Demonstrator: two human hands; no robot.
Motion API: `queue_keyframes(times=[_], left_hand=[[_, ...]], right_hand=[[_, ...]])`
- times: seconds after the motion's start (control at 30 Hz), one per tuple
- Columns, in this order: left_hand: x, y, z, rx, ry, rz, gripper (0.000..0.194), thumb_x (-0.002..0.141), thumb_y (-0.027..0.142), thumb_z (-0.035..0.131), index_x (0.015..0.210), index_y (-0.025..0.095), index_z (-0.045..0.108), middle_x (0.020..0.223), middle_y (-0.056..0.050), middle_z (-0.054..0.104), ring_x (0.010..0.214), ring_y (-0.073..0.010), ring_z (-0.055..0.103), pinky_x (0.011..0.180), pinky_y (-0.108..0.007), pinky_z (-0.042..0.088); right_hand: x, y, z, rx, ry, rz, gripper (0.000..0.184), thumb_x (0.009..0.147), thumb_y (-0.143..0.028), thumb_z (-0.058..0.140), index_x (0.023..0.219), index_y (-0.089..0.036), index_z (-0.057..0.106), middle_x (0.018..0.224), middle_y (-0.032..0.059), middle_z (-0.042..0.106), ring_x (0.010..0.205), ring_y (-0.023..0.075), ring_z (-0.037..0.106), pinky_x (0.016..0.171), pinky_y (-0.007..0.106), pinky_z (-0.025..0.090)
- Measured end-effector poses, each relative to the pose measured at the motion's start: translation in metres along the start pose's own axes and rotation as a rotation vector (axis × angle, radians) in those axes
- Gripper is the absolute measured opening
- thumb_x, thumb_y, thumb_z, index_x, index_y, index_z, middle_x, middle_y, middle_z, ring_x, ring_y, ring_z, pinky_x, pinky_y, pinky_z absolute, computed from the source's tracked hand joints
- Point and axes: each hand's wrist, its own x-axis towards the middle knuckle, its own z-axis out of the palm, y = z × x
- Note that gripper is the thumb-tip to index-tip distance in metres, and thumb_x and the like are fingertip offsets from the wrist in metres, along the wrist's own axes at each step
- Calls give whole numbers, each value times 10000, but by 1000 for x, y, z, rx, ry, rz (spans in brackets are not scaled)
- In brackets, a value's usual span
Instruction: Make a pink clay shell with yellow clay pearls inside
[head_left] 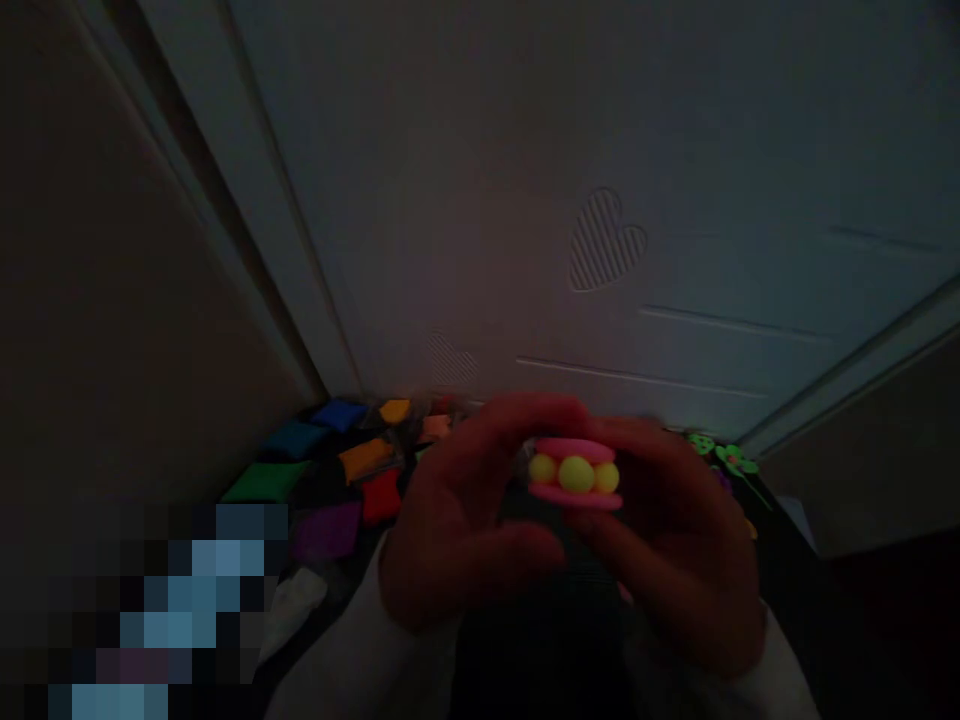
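Note:
A small modelling-clay macaron (576,475) shows in front of me: two flat pink discs with yellow balls between them. My right hand (679,530) pinches it from the right, with the thumb below and fingers above and behind. My left hand (457,510) curves around its left side. The left thumb is apart from the fingers and lies below the macaron, while the left fingertips reach just above it. Whether those fingertips touch the top disc is hard to tell in the dim light.
Coloured clay packets, among them a green one (268,482), a purple one (326,530) and a red one (381,497), lie on the dark surface to the left. Green flower shapes (736,459) lie right. Behind rises a pale panel with a heart relief (606,240).

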Motion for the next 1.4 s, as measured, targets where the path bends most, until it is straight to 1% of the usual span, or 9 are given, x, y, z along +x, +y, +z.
queue_keyframes(times=[0.07,0.2,0.3,0.47,0.63,0.8,0.9,0.97,1.4], left_hand=[[0,0,-1,100,-68,11,483,636,251,730,1101,238,600,1073,-40,616,995,-200,569,874,-281,471],[3,-2,3,210,6,-10,407,658,199,714,1049,273,628,1046,-12,622,979,-182,571,913,-295,449],[3,-2,6,242,43,-43,344,679,199,699,1006,290,643,1022,15,628,959,-149,579,891,-254,455],[4,-3,8,228,139,-151,221,722,193,661,934,254,649,951,16,673,887,-131,620,806,-227,488],[7,-8,12,110,180,-235,224,732,182,650,953,216,639,959,-10,692,880,-144,639,769,-222,513],[10,-14,16,0,196,-232,297,698,153,681,980,213,611,1014,-18,681,933,-139,635,795,-197,508],[9,-14,16,61,238,-206,295,707,156,673,987,214,603,1012,-24,680,920,-144,640,816,-226,509],[8,-12,16,105,212,-176,296,722,148,656,1005,215,600,1022,-28,675,924,-148,638,827,-238,507],[4,-9,17,320,182,-157,309,729,201,656,1028,256,597,1030,8,657,944,-141,620,823,-221,501]], right_hand=[[0,-1,-8,1,19,-3,444,722,-152,664,1097,-354,538,1059,-66,608,951,111,588,840,234,476],[1,-3,-17,16,3,2,430,727,-182,664,1104,-350,544,1044,-74,619,928,95,587,826,202,473],[2,-2,-19,16,21,32,404,728,-200,667,1087,-348,558,1030,-69,623,919,97,592,815,203,477],[4,4,-17,1,29,90,347,773,-250,616,1109,-318,555,1062,-20,620,952,145,601,868,288,476],[6,8,-14,16,109,141,296,773,-248,613,1065,-293,589,1020,-5,644,902,149,619,827,310,511],[8,11,-10,58,192,139,367,779,-215,598,1132,-294,533,1103,22,610,955,167,608,840,358,514],[8,10,-11,-110,260,9,319,764,-184,603,1068,-282,582,1187,40,533,1086,213,527,917,427,451],[8,9,-13,-210,263,-56,262,760,-171,604,1002,-270,621,1178,40,521,1122,223,488,951,438,413],[8,4,-23,-167,201,21,138,750,-183,630,872,-244,649,1099,24,556,1064,207,518,927,425,414]])
